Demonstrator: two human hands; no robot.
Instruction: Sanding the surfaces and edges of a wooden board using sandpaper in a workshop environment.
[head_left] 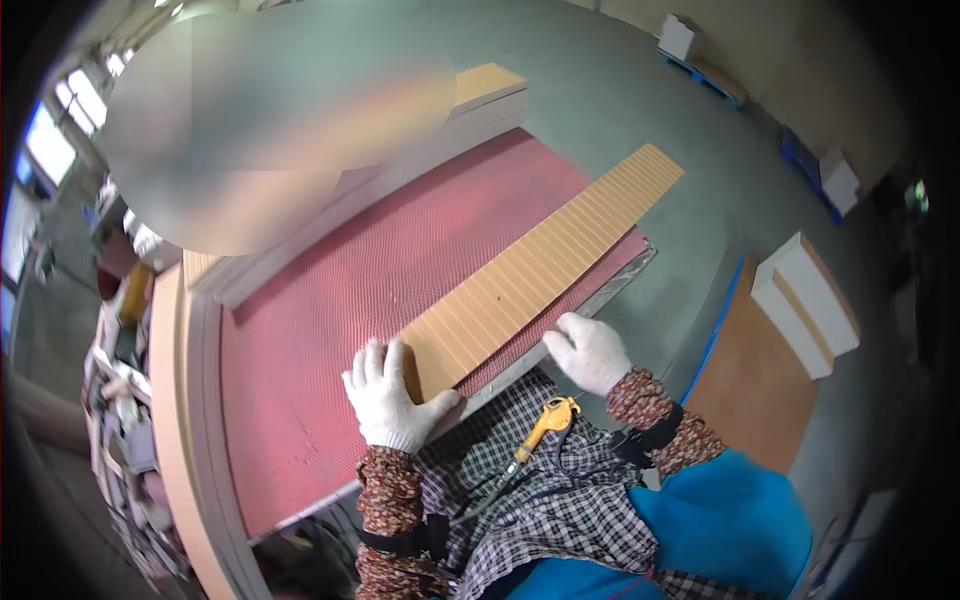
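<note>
Tan strip (545, 270) lies on red worktop (320, 370), left hand (386, 402) at near end, grip spread; right hand (590, 355) nearby, grip half-curled, empty.

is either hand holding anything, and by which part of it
Left hand is against the near end of the ribbed board, grip unclear; right hand holds nothing visible.

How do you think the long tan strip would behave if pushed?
The long tan strip seems fairly stiff, since its far end appears to jut past the red surface without visible sagging. Lying flat, it probably won't roll. The surface's textured look suggests some drag.
</note>
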